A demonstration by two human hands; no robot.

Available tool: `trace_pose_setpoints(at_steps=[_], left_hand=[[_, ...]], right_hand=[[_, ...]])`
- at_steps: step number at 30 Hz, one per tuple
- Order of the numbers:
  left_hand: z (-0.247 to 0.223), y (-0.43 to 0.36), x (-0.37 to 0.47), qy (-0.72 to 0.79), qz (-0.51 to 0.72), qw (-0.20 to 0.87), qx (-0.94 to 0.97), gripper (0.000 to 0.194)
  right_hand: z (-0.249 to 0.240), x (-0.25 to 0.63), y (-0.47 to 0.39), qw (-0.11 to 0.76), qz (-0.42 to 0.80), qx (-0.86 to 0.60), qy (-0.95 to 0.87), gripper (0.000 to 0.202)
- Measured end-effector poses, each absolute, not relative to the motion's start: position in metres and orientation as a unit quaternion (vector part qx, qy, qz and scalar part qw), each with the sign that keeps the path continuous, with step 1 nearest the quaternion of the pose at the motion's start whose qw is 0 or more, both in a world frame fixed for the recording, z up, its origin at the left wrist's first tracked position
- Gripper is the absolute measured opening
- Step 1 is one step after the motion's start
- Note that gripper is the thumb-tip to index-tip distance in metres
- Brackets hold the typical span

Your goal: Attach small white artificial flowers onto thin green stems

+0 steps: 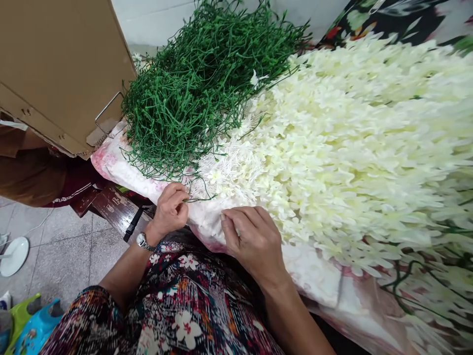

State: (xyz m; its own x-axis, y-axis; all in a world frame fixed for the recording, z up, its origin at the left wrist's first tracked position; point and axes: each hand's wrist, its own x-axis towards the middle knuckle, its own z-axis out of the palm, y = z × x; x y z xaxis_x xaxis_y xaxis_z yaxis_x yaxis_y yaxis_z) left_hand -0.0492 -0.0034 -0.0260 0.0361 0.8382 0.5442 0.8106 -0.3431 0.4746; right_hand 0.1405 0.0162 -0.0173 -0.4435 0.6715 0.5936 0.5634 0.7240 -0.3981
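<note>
My left hand (pixel 172 209), with a watch (pixel 142 240) on its wrist, pinches a thin green stem (pixel 201 199) at the near edge of the cloth-covered surface (pixel 142 183). To its right, my right hand (pixel 253 236) has thumb and fingertips pressed together; whatever is between them is too small to make out. A tangled heap of green plastic stems (pixel 192 93) lies beyond my left hand. White and pale yellow artificial flowers (pixel 351 148) spread in a thick pile beyond and to the right of my right hand.
A large cardboard box (pixel 62 59) stands at the upper left. Below it are a wooden stool or bench (pixel 116 209) and a brown-clothed item. On the tiled floor (pixel 66 251) at lower left are a white round base (pixel 15 256) and blue (pixel 39 328) and green plastic items.
</note>
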Motion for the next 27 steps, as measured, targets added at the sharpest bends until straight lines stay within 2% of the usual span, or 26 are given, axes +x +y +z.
trace_pose_setpoints(at_steps=[10, 20, 27], left_hand=[[-0.025, 0.001, -0.049, 0.577, 0.362, 0.038, 0.731, 0.011], [-0.016, -0.003, -0.059, 0.532, 0.513, 0.176, 0.65, 0.01], [-0.009, -0.01, -0.058, 0.532, 0.552, 0.186, 0.614, 0.009]], right_hand=[[-0.02, 0.137, 0.018, 0.369, 0.024, -0.401, -0.838, 0.005], [-0.02, 0.137, 0.021, 0.399, 0.066, -0.386, -0.829, 0.011], [-0.008, 0.129, 0.016, 0.418, 0.114, -0.388, -0.814, 0.014]])
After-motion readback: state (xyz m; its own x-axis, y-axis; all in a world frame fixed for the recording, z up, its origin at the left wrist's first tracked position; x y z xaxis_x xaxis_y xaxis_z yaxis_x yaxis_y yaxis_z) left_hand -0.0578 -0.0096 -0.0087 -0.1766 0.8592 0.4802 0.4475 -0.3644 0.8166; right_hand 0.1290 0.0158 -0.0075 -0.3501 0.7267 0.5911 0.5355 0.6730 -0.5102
